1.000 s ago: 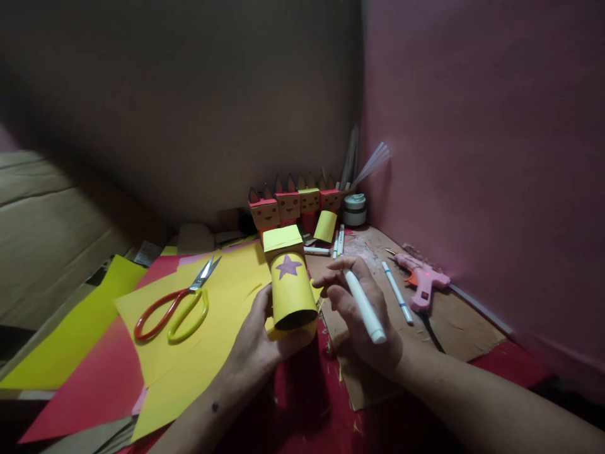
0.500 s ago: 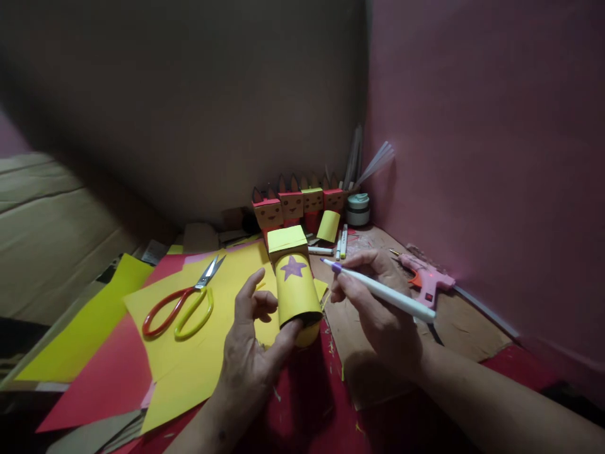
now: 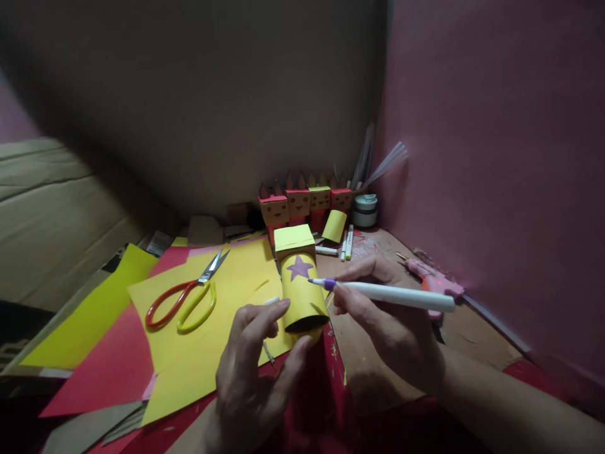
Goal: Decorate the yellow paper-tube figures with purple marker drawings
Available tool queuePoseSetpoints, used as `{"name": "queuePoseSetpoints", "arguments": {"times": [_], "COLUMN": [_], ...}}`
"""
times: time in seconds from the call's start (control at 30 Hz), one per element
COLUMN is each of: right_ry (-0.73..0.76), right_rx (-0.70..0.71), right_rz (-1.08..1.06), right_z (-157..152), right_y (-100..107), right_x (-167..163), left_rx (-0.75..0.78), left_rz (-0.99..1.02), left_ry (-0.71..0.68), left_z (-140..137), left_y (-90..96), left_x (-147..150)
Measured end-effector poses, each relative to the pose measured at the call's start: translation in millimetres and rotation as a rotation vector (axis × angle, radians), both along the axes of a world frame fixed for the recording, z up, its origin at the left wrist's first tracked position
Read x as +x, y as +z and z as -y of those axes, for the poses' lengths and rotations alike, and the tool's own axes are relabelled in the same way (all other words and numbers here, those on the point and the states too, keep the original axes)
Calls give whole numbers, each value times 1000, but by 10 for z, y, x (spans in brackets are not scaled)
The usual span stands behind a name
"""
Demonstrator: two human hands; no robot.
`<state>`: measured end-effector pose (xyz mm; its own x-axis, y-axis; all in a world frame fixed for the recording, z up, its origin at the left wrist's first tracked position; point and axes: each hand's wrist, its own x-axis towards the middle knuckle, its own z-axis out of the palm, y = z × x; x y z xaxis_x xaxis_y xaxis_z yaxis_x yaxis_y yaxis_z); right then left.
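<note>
A yellow paper tube with a purple star lies with its open end toward me, joined to a box-shaped head with a yellow top. My right hand grips a white marker, its purple tip at the star's lower right edge. Thumb and forefinger apart, my left hand is at the tube's near left side; the forefinger tip meets its edge. A small white piece shows behind the left fingers; whether they hold it is unclear.
Scissors lie on yellow paper at left. Several box-headed figures stand behind, near a yellow paper roll, markers and a lidded jar. A pink glue gun rests at right by the wall.
The marker tip has come down and left onto the star's edge. My left thumb has left the tube's opening, and the left forefinger has moved to the tube's side.
</note>
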<state>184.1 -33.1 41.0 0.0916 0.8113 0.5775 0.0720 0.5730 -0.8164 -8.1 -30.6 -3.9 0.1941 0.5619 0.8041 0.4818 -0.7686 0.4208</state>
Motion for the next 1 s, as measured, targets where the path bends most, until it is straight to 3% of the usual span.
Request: {"name": "queuePoseSetpoints", "arguments": {"times": [0.1, 0.2, 0.33, 0.4, 0.47, 0.57, 0.67, 0.8, 1.0], "right_ry": [-17, -38, -67, -64, -57, -66, -94, -102, -139], "right_rx": [46, 76, 53, 68, 80, 59, 66, 86, 139], "right_rz": [-49, -67, 125, 245, 331, 398, 403, 364, 335], "right_z": [-4, -23, -8, 15, 31, 23, -10, -27, -25], "right_y": [-80, -147, -209, -233, -263, -332, -412, -467, -493], "right_x": [-22, -24, 5, 9, -2, -32, -55, -64, -73], "left_rx": [-154, -371, -729, -858, -996, -1232, -1321, -1396, -1335], "left_rz": [123, 249, 408, 392, 429, 650, 821, 885, 1001], "left_ry": [37, -16, 18, 30, -113, -456, -524, -633, -462], "left_z": [0, -11, -80, -143, -215, -328, -435, -509, -485], "left_y": [-37, 4, 114, 144, 150, 141, 141, 181, 299], "left_x": [-22, -42, -67, -63, -26, 95, 220, 270, 235]}}
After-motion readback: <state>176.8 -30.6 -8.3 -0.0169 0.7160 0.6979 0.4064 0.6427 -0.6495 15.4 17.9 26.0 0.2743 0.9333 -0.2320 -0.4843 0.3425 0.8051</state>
